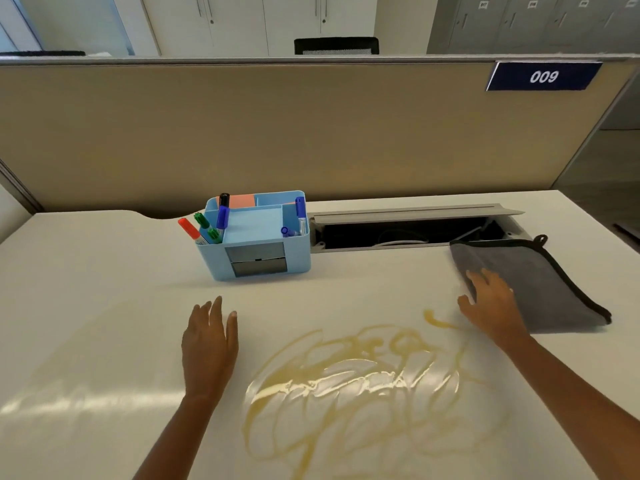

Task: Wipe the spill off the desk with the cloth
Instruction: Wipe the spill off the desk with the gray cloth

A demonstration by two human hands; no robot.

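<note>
A yellowish spill (349,386) lies smeared in loops over the white desk (104,306), in the front middle. A folded grey cloth (540,282) with black edging rests on the desk at the right, beyond the spill. My right hand (491,306) lies on the cloth's left edge with fingers spread; whether it grips the cloth is unclear. My left hand (209,344) rests flat on the desk just left of the spill, fingers apart, holding nothing.
A light blue desk organiser (256,237) with several markers and sticky notes stands behind the spill. An open cable tray (408,230) is set into the desk behind the cloth. A beige partition (311,133) closes the back edge.
</note>
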